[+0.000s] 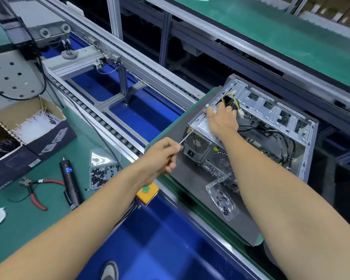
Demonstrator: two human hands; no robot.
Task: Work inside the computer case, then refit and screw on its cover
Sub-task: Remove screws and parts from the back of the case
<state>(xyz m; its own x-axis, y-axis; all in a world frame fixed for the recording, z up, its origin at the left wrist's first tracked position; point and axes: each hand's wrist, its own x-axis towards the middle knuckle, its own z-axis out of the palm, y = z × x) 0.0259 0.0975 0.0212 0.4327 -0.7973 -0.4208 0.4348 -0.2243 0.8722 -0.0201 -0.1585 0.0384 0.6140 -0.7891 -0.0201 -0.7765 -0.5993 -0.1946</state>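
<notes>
An open computer case (271,110) lies on its side on a grey pallet (194,178), its inside and cables exposed. My left hand (160,156) grips a thin screwdriver (185,138) whose tip meets the upper rear corner of the power supply (200,144). My right hand (222,120) rests on top of the power supply inside the case, fingers spread beside yellow and black cables (230,102). No cover is in view.
A clear tray of screws (222,199) sits on the pallet by the case. On the green bench at left lie an electric screwdriver (70,184), red pliers (36,190), a screw box (101,174) and a carton of cable ties (34,126). A roller conveyor (101,118) runs between.
</notes>
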